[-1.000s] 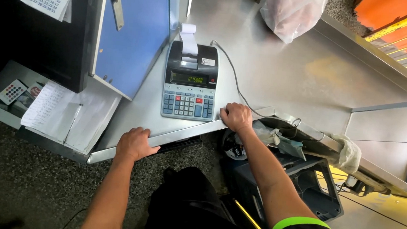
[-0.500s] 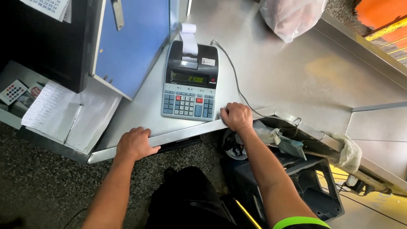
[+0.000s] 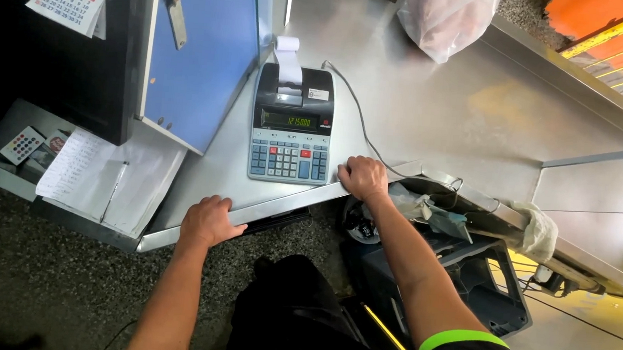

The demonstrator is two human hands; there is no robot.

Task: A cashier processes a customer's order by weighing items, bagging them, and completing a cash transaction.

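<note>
1. Shiny metal makes up the surface (image 3: 481,122), and both hands rest on its front edge.
2. Left hand (image 3: 208,221) curls over the edge.
3. Right hand (image 3: 362,178) grips the edge, just beside the printing calculator (image 3: 291,124).
4. A white plastic bag (image 3: 446,14) sits far back.

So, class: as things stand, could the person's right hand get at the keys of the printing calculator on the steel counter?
Probably yes. The right hand grips the counter edge just beside the printing calculator, and nothing lies between it and the keys.
</note>
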